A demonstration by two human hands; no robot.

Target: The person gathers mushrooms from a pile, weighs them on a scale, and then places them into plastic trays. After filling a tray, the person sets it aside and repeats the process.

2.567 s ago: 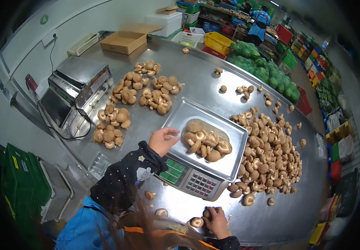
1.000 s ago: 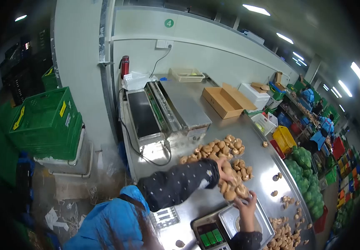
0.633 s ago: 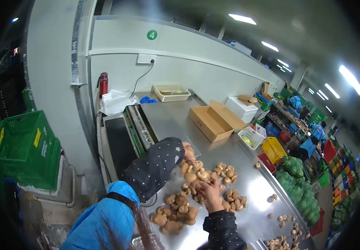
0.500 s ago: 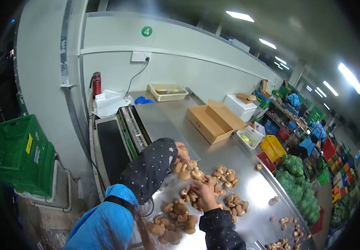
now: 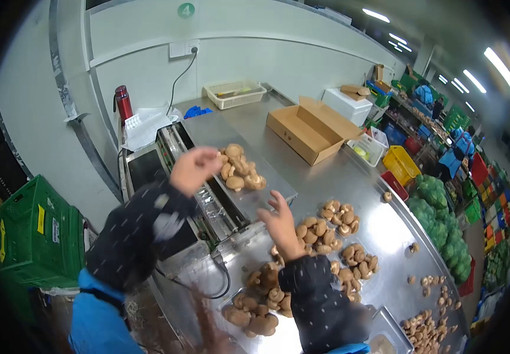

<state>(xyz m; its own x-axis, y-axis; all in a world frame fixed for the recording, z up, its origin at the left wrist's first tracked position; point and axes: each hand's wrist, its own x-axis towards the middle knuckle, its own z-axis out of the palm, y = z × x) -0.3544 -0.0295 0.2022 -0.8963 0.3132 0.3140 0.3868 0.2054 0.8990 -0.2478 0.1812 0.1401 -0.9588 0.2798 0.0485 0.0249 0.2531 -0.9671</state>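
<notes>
A pile of brown shiitake mushrooms [image 5: 241, 170] lies on the flat metal plate [image 5: 213, 131] beside the machine with the long slotted rail [image 5: 216, 203]. My left hand [image 5: 195, 170], a little blurred, is at the pile's left edge with its fingers stretched towards it; nothing shows in its grasp. To the lower right of the pile, my right hand [image 5: 281, 227] is held with thumb and fingers apart, holding nothing. More mushrooms form separate heaps on the steel table, including one heap [image 5: 317, 235] beside my right hand and another [image 5: 252, 312] near the front.
An open cardboard box [image 5: 311, 130] and a cream plastic basket [image 5: 234, 95] stand farther back. Behind the machine are a red flask [image 5: 123, 103] and white papers [image 5: 146, 127]. Small mushrooms [image 5: 429, 327] and a metal tray [image 5: 391, 330] lie at right. Green crates [image 5: 39, 236] stand left.
Mushrooms that were between my hands have moved up and left onto the metal plate. Both hands have come away from the heaps and opened. The camera view has shifted.
</notes>
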